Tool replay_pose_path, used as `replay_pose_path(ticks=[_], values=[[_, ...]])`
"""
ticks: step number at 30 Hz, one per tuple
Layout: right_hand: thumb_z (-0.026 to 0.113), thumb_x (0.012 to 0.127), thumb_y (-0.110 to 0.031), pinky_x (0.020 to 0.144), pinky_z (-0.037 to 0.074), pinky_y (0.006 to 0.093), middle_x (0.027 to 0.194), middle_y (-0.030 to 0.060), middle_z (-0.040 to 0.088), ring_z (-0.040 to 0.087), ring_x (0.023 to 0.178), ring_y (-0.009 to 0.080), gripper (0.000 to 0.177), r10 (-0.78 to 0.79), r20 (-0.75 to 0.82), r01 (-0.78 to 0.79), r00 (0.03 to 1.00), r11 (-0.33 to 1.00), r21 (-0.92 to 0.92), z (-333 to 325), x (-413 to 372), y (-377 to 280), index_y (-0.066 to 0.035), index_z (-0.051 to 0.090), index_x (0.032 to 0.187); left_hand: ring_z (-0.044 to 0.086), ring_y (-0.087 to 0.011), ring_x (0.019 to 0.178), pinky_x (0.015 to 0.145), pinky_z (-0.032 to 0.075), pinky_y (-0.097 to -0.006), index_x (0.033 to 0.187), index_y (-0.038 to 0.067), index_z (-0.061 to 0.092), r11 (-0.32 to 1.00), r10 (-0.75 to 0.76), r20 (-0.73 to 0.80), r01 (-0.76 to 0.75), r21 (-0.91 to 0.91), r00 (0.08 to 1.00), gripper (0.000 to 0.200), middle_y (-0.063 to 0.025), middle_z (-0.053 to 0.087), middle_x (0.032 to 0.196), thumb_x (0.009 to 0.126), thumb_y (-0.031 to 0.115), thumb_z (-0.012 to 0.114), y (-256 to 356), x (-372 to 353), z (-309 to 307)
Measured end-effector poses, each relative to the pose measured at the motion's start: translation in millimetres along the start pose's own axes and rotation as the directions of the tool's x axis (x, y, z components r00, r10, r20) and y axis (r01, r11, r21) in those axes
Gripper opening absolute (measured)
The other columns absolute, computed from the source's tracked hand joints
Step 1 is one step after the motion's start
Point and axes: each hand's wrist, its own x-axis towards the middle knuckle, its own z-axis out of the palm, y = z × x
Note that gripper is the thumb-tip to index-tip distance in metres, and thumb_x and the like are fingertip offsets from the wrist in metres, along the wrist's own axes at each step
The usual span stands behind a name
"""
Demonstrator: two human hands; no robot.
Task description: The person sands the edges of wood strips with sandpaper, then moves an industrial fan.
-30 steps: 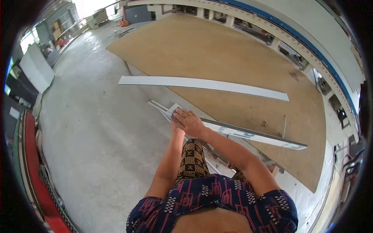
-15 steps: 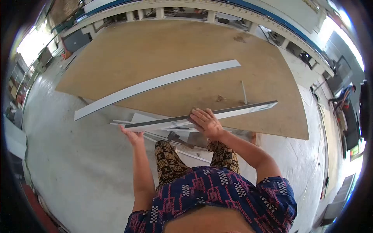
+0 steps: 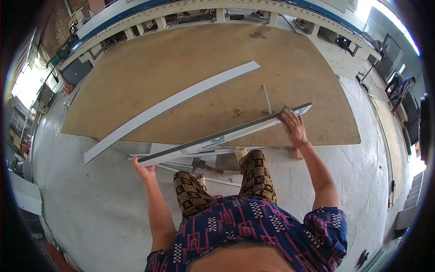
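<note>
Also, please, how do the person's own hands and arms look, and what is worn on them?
The left hand and right hand wear no gloves, and both forearms are uncovered. The left sleeve and right sleeve are short and dark blue, with pinkish-red line patterns and pale checkered patches. No watch shows; rings would be too small to tell.

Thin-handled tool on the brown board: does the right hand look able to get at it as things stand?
Probably yes. The tool lies just beyond the held strip, near the right hand, its handle uncovered. The hand, now at the strip, would likely have to reach over the strip's edge.
</note>
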Motion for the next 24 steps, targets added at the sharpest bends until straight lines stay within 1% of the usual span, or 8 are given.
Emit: replay_pose_path(ticks=[5,8,11,14,17,20,23,24], values=[[0.047,0.085,-0.021,0.102,0.022,0.0427,0.133,0.0057,0.04,0.03,0.127,0.023,0.039,0.217,-0.039,-0.21,0.975,0.97,0.124,1,-5,58,-0.014,0.047,0.124,0.044,-0.0284,0.107,0.082,0.04,-0.0499,0.119,0.014,0.042,1.0,-0.007,0.01,0.007,0.006,1.0,0.065,-0.0073,0.045,0.119,0.068,0.044,0.065,-3,9,-9],[0.043,0.088,-0.022,0.101,0.025,0.0385,0.133,0.0063,0.041,0.033,0.125,0.0229,0.036,0.327,-0.029,-0.323,0.944,0.941,0.106,3,-5,90,-0.016,0.048,0.123,0.045,-0.0277,0.106,0.081,0.04,-0.049,0.118,0.015,0.042,0.999,-0.017,-0.011,0.018,0.036,1.0,0.063,-0.0064,0.045,0.118,0.067,0.044,0.065,-2,8,-9],[0.04,0.09,-0.024,0.098,0.03,0.0351,0.13,0.0075,0.043,0.037,0.122,0.0242,0.034,0.648,0.141,-0.657,0.748,0.694,0.293,3,-11,131,-0.016,0.05,0.122,0.045,-0.0268,0.104,0.079,0.04,-0.0478,0.117,0.016,0.043,0.999,0.002,-0.04,0.0,0.049,0.999,0.061,-0.0057,0.046,0.116,0.067,0.044,0.065,-4,12,-11],[0.039,0.091,-0.026,0.094,0.034,0.0332,0.127,0.009,0.046,0.041,0.118,0.0265,0.034,0.831,0.065,-0.695,0.553,0.417,0.586,-14,-8,115,-0.015,0.051,0.12,0.046,-0.0261,0.102,0.077,0.04,-0.046,0.115,0.016,0.043,1.0,-0.002,-0.025,0.002,0.018,1.0,0.06,-0.006,0.046,0.114,0.067,0.043,0.065,-9,25,-20],[0.04,0.09,-0.026,0.094,0.035,0.035,0.124,0.0091,0.048,0.042,0.116,0.028,0.033,0.728,-0.234,-0.528,0.644,0.645,0.553,-8,3,102,-0.013,0.052,0.118,0.046,-0.0257,0.1,0.076,0.04,-0.0443,0.114,0.015,0.043,1.0,0.013,-0.029,-0.013,0.024,0.999,0.059,-0.0068,0.046,0.113,0.067,0.043,0.065,-10,19,-18],[0.041,0.089,-0.028,0.096,0.031,0.0367,0.125,0.0082,0.047,0.039,0.12,0.0265,0.033,0.47,-0.156,-0.39,0.869,0.844,0.368,9,13,89,-0.013,0.052,0.117,0.047,-0.025,0.098,0.074,0.041,-0.0433,0.113,0.015,0.043,0.999,0.031,-0.074,-0.028,0.039,0.997,0.058,-0.0071,0.047,0.111,0.067,0.043,0.065,-9,12,-14],[0.041,0.09,-0.029,0.098,0.028,0.04,0.127,0.0077,0.045,0.034,0.123,0.0249,0.034,0.471,-0.188,-0.486,0.862,0.873,-0.041,20,20,64,-0.013,0.052,0.117,0.048,-0.0245,0.096,0.072,0.042,-0.0424,0.112,0.015,0.043,0.999,0.038,-0.087,-0.035,0.037,0.995,0.057,-0.007,0.047,0.108,0.068,0.043,0.065,-9,6,-7],[0.041,0.09,-0.03,0.099,0.026,0.0421,0.126,0.0074,0.045,0.032,0.125,0.0242,0.034,0.492,-0.138,-0.491,0.86,0.87,0.046,11,23,54,-0.013,0.051,0.117,0.049,-0.0243,0.095,0.071,0.042,-0.0418,0.112,0.015,0.044,0.999,0.035,-0.079,-0.032,0.04,0.996,0.056,-0.0071,0.048,0.107,0.068,0.043,0.065,-9,4,-5]])
